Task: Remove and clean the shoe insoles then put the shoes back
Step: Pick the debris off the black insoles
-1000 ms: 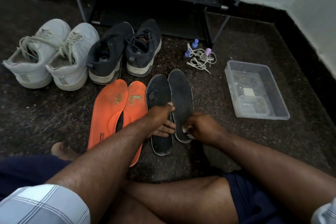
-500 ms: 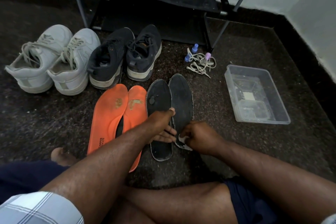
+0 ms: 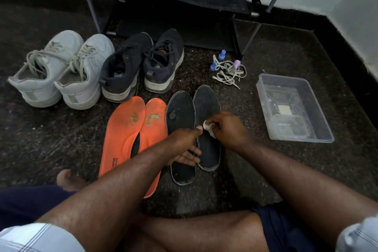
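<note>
The clear tub [image 3: 319, 108] on the floor's right side holds a little water and a small white piece. The right hand [image 3: 227, 129] pinches a white wad [image 3: 207, 128] on the right black insole [image 3: 206, 106]. The left hand [image 3: 184, 145], fingers straight, presses the left black insole [image 3: 180, 112] beside the orange insoles [image 3: 126, 129].

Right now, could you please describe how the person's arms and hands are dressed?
Both hands, the left hand and right hand, are bare: no gloves, rings or watch show. The forearms are uncovered. Short sleeves in a pale plaid with thin dark lines end above the elbows. Dark navy shorts cover the thighs.
</note>
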Demonstrator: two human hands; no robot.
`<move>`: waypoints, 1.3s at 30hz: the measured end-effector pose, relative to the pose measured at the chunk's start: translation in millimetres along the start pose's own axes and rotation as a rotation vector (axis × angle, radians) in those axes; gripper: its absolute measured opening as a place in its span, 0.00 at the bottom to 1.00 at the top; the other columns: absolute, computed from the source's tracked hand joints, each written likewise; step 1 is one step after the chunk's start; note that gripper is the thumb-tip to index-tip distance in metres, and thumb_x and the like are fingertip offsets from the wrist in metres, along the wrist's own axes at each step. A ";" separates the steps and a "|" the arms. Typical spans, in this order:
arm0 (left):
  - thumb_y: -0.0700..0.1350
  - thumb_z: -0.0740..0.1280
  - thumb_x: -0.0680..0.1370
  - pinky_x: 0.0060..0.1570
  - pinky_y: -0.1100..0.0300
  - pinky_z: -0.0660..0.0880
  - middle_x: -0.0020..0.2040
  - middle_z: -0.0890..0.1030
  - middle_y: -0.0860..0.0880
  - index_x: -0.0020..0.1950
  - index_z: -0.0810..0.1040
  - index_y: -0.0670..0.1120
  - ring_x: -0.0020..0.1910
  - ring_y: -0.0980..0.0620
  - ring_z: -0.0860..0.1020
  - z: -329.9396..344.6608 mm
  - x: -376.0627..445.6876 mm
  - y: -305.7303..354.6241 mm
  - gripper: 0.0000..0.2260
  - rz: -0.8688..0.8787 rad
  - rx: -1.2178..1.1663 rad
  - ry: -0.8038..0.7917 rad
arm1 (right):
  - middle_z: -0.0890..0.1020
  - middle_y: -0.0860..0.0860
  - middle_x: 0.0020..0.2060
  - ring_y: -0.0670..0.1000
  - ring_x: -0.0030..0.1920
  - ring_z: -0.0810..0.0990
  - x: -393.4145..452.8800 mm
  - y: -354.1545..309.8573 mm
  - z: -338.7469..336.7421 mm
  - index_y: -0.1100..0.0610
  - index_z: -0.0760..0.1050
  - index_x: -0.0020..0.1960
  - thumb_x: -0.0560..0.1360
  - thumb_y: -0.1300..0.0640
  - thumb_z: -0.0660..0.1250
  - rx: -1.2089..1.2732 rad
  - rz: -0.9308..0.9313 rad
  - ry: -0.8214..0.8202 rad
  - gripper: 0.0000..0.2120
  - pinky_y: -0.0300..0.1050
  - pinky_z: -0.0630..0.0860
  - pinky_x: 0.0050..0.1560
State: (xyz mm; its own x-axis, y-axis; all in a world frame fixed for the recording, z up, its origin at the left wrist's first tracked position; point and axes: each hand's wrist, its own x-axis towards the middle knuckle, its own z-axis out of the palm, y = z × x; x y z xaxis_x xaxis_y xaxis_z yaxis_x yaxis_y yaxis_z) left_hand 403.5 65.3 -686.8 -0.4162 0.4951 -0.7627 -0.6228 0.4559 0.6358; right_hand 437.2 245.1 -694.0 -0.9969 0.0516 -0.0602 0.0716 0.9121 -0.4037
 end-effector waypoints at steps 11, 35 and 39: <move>0.62 0.57 0.82 0.49 0.50 0.82 0.53 0.82 0.38 0.75 0.67 0.53 0.50 0.40 0.84 -2.2 1.9 -1.9 0.24 0.008 0.027 -0.018 | 0.81 0.56 0.49 0.56 0.50 0.80 45.6 -6.9 4.9 0.56 0.83 0.51 0.74 0.59 0.67 -0.163 -0.109 -0.079 0.09 0.46 0.75 0.53; 0.65 0.51 0.82 0.47 0.52 0.81 0.52 0.82 0.37 0.76 0.67 0.56 0.47 0.41 0.84 -4.7 10.0 -4.1 0.26 -0.016 -0.003 -0.012 | 0.82 0.60 0.54 0.60 0.56 0.79 68.9 -0.9 11.9 0.62 0.81 0.55 0.77 0.60 0.60 -0.294 -0.261 -0.164 0.13 0.48 0.70 0.62; 0.65 0.51 0.82 0.48 0.52 0.81 0.53 0.82 0.37 0.76 0.67 0.56 0.48 0.41 0.84 -4.9 9.0 -4.6 0.25 -0.019 -0.010 -0.019 | 0.81 0.65 0.48 0.65 0.51 0.79 98.6 -1.7 13.4 0.65 0.81 0.50 0.78 0.61 0.58 -0.304 -0.206 -0.078 0.14 0.53 0.71 0.60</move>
State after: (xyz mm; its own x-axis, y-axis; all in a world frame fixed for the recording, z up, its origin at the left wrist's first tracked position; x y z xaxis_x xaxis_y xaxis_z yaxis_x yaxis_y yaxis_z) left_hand 399.4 64.1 -697.2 -0.3914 0.5004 -0.7723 -0.6373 0.4580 0.6198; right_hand 339.2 243.2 -711.5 -0.9828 -0.1662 -0.0804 -0.1554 0.9798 -0.1256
